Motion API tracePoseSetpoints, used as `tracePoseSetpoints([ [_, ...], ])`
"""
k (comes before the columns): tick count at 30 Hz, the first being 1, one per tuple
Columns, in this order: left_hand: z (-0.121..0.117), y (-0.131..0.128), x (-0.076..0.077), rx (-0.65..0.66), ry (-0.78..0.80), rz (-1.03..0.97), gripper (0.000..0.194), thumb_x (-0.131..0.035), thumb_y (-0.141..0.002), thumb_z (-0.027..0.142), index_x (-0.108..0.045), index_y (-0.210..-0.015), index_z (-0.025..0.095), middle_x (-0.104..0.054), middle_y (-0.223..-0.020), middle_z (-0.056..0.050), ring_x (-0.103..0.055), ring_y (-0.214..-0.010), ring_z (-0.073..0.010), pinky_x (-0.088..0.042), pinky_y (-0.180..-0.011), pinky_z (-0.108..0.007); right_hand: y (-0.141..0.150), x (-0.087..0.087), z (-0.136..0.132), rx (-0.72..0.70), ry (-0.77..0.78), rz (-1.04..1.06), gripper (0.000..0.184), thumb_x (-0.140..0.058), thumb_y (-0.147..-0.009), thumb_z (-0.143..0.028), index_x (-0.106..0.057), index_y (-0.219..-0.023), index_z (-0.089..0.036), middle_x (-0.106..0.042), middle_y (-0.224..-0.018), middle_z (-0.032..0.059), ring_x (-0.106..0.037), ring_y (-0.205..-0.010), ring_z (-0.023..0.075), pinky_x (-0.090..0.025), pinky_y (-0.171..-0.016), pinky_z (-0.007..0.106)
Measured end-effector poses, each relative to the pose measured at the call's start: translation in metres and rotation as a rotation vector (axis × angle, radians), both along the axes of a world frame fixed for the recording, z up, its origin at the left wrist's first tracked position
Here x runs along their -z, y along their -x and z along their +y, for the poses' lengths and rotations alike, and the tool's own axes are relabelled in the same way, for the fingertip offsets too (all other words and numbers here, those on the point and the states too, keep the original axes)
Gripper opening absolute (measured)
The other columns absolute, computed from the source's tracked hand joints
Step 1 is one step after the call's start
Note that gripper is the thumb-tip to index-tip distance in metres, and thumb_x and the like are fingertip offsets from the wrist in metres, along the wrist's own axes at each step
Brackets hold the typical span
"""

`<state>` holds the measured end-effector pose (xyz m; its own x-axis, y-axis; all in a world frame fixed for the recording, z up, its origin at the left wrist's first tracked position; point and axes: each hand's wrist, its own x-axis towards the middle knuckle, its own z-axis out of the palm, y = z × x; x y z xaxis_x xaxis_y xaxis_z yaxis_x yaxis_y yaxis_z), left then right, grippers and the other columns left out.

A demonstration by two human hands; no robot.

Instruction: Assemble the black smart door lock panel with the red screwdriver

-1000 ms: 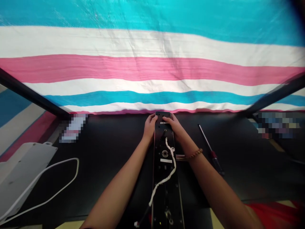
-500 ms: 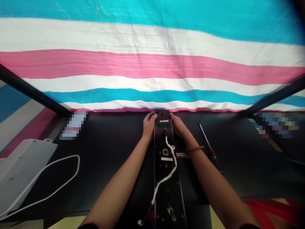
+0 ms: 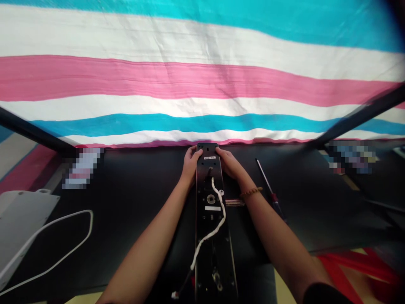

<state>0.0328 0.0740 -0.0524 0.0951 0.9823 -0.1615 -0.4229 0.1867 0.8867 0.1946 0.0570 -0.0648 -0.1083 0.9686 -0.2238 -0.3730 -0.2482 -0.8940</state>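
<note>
Black tabletop (image 3: pixel 133 190): our left hand (image 3: pixel 190 165) and right hand (image 3: pixel 229 165) grip black door-lock plate (image 3: pixel 207 219) by top edges; screwdriver (image 3: pixel 267 183) at 3 o'clock, white cable (image 3: pixel 225 215) across plate.

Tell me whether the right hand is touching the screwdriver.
Apart. The head view shows dark tabletop between the right hand and the screwdriver; the hand is on the black plate instead.

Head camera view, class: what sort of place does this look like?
Probably a makeshift repair bench: what looks like a black door-lock plate with a white-wrapped cable lies on a black table, a screwdriver beside it, striped cloth behind.
</note>
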Motion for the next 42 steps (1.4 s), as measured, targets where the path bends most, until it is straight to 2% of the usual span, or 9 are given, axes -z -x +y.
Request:
tracePoseSetpoints([
  [6,0.001,0.004,0.001,-0.076,-0.017,-0.002,0.036,-0.075,-0.068,0.034,-0.065,-0.097,0.016,-0.067,-0.081,-0.002,-0.061,-0.067,-0.0137,-0.048,-0.064,-0.025,-0.014,-0.006,0.002,-0.161,0.024,0.156,0.036,-0.068,-0.085,-0.051,-0.070,-0.102,-0.020,-0.076,-0.099,0.0079,-0.071,-0.087,0.0198,-0.058,-0.073,0.031],
  [9,0.001,0.005,0.001,-0.099,0.017,0.003,0.038,-0.076,-0.067,0.035,-0.064,-0.098,0.016,-0.067,-0.079,-0.001,-0.061,-0.065,-0.0136,-0.048,-0.062,-0.025,-0.014,-0.007,0.002,-0.152,0.016,0.136,0.033,-0.071,-0.083,-0.047,-0.071,-0.101,-0.019,-0.076,-0.097,0.0078,-0.071,-0.086,0.0189,-0.056,-0.072,0.029],
  [14,0.001,0.004,0.001,-0.058,0.040,0.012,0.040,-0.075,-0.069,0.037,-0.062,-0.102,0.016,-0.068,-0.080,-0.002,-0.061,-0.065,-0.0137,-0.048,-0.060,-0.024,-0.008,-0.005,0.001,-0.137,-0.021,0.109,0.033,-0.075,-0.081,-0.042,-0.072,-0.104,-0.018,-0.077,-0.093,0.0079,-0.071,-0.085,0.0201,-0.056,-0.070,0.030],
  [22,0.001,0.001,-0.001,-0.079,0.038,-0.008,0.036,-0.072,-0.074,0.041,-0.061,-0.099,0.017,-0.065,-0.079,0.000,-0.060,-0.066,-0.0133,-0.047,-0.061,-0.023,-0.009,-0.002,0.003,-0.128,-0.002,0.121,0.034,-0.076,-0.081,-0.043,-0.073,-0.102,-0.016,-0.077,-0.092,0.0074,-0.070,-0.076,0.0162,-0.056,-0.065,0.026],
  [28,0.000,0.002,-0.004,-0.071,0.053,0.016,0.035,-0.070,-0.072,0.037,-0.060,-0.100,0.017,-0.065,-0.077,0.000,-0.060,-0.064,-0.0137,-0.047,-0.059,-0.024,-0.008,0.000,0.003,-0.117,-0.008,0.100,0.035,-0.075,-0.081,-0.046,-0.074,-0.100,-0.016,-0.077,-0.092,0.0089,-0.071,-0.082,0.0183,-0.057,-0.067,0.027],
  [42,0.000,0.001,-0.003,-0.082,0.046,0.037,0.036,-0.071,-0.072,0.039,-0.061,-0.098,0.017,-0.066,-0.077,0.000,-0.060,-0.064,-0.0140,-0.046,-0.059,-0.024,-0.008,0.002,0.004,-0.101,-0.011,0.085,0.036,-0.076,-0.080,-0.046,-0.075,-0.100,-0.016,-0.077,-0.091,0.0083,-0.071,-0.078,0.0176,-0.057,-0.066,0.027],
])
